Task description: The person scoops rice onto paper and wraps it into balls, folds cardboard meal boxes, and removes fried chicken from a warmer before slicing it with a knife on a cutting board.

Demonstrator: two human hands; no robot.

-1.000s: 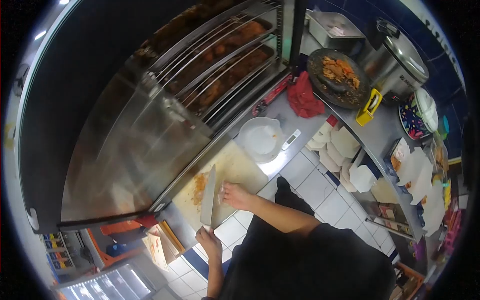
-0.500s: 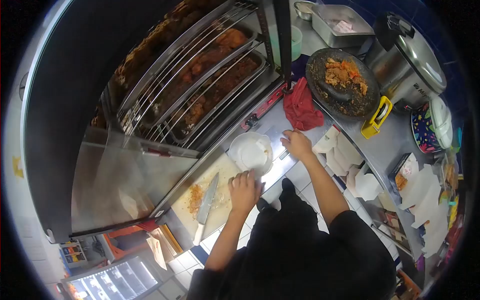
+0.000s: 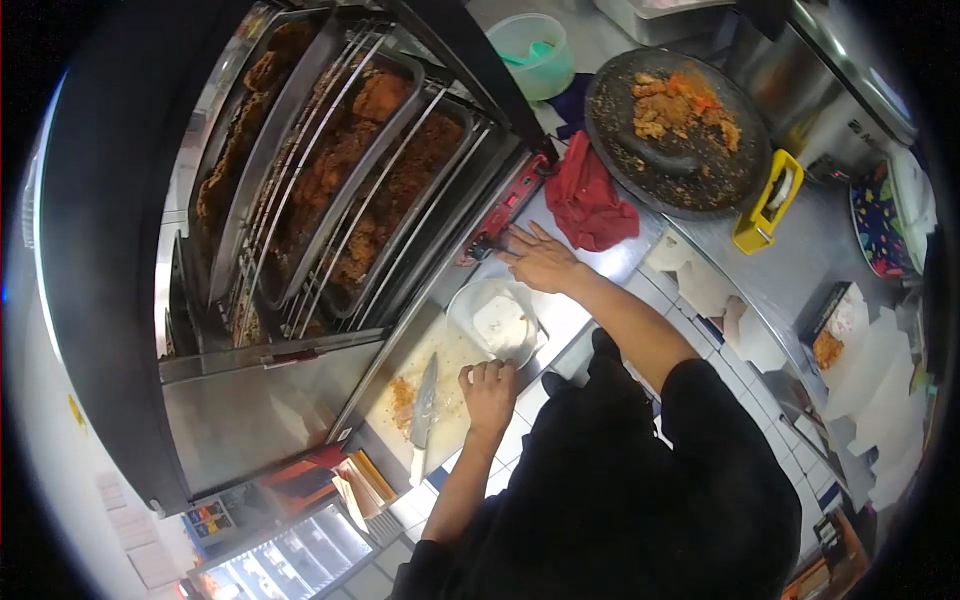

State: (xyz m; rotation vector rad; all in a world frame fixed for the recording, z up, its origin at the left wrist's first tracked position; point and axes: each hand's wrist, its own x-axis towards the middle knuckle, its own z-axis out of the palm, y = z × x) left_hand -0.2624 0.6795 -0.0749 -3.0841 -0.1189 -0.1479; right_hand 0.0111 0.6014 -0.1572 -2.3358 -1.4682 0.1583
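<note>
My left hand has its fingers curled at the near rim of a translucent plastic bowl; they appear to pinch the rim. Something white lies inside the bowl. Fingers spread, my right hand reaches the black knob on the red control panel of a heated cabinet; whether the fingertips touch the knob I cannot tell. Beside the bowl, a knife with a white handle rests on a cutting board with brown crumbs. A red cloth lies beyond my right hand.
The cabinet holds trays of fried food on wire racks. On the right counter are a dark stone mortar with food, a yellow tape dispenser, a large metal pot and a green-tinted tub. White tiled floor lies below.
My right hand has moved left, away from beside the red cloth to the knob on the panel. My left hand's fingers have curled more at the bowl's rim. The view has shifted.
</note>
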